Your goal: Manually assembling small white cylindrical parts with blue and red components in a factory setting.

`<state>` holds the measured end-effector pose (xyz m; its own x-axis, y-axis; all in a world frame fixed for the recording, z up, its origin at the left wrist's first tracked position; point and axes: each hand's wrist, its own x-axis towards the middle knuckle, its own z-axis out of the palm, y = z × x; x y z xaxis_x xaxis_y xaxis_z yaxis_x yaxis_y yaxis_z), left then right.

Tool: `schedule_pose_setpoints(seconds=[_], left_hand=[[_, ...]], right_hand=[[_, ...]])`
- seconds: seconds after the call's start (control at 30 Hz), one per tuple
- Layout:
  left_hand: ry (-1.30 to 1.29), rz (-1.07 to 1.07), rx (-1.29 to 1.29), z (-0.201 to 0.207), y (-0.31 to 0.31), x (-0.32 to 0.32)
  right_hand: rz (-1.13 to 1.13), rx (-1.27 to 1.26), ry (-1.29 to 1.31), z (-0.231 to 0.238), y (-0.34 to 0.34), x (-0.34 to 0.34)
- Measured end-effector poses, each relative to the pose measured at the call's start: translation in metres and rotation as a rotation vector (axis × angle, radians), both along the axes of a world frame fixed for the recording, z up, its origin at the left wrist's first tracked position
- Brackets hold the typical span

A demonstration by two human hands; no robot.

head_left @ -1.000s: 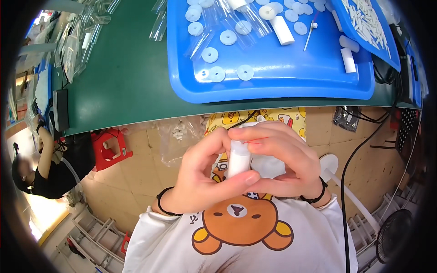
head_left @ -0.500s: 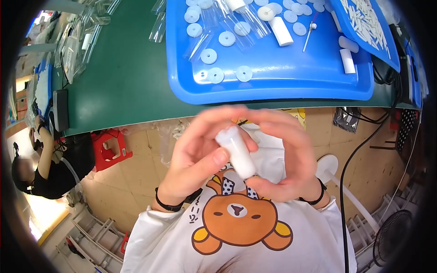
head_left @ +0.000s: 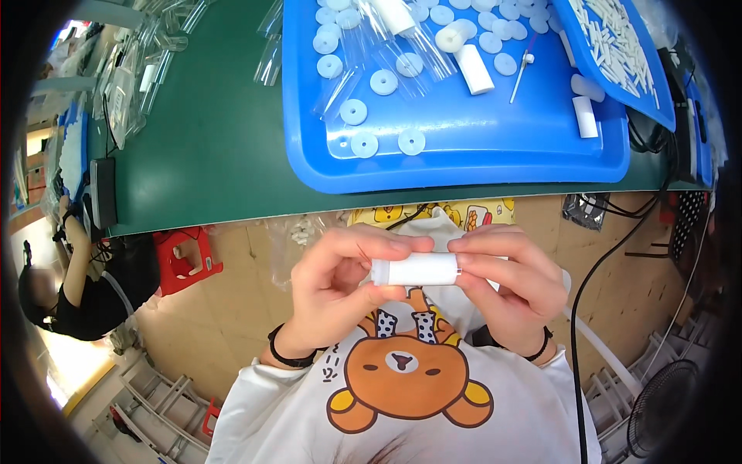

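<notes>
At the frame's centre, a white cylinder [head_left: 423, 269] lies level between the person's two hands. The left hand [head_left: 332, 282] pinches its left end, index finger above and thumb below, with a thin red strand [head_left: 362, 252] beside those fingers. The right hand [head_left: 516, 282] has its fingers drawn narrow on the right end. At upper centre, a blue tray [head_left: 464, 176] rests on the green bench [head_left: 201, 139], holding pale discs [head_left: 411, 141], clear tubes [head_left: 435, 60] and other cylinders [head_left: 585, 117]. White sticks [head_left: 614, 54] lie in a second tray [head_left: 663, 104] at upper right. A co-worker [head_left: 85, 298] and a red stool [head_left: 185, 267] are at left.
</notes>
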<state>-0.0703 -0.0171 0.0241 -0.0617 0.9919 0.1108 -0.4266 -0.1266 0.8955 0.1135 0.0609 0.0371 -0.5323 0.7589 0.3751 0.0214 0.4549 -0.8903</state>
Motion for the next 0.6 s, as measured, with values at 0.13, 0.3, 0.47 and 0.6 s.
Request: schedule_pose_setpoints(seconds=[0.13,0.3,0.47,0.6], left_hand=[[0.072,0.016,-0.017,0.0,0.0,0.001],[0.074,0.043,-0.012,-0.008,0.001,-0.002],[0.264,0.052,0.053,0.007,0.001,-0.024],[0.185,0.43,0.016,0.027,0.007,-0.047]], right_hand=[[0.015,-0.032,0.008,-0.003,0.003,0.0],[0.051,-0.102,0.081,-0.013,0.004,-0.004],[0.05,-0.022,0.118,-0.017,-0.003,-0.023],[0.137,0.093,-0.01,-0.002,-0.004,-0.045]])
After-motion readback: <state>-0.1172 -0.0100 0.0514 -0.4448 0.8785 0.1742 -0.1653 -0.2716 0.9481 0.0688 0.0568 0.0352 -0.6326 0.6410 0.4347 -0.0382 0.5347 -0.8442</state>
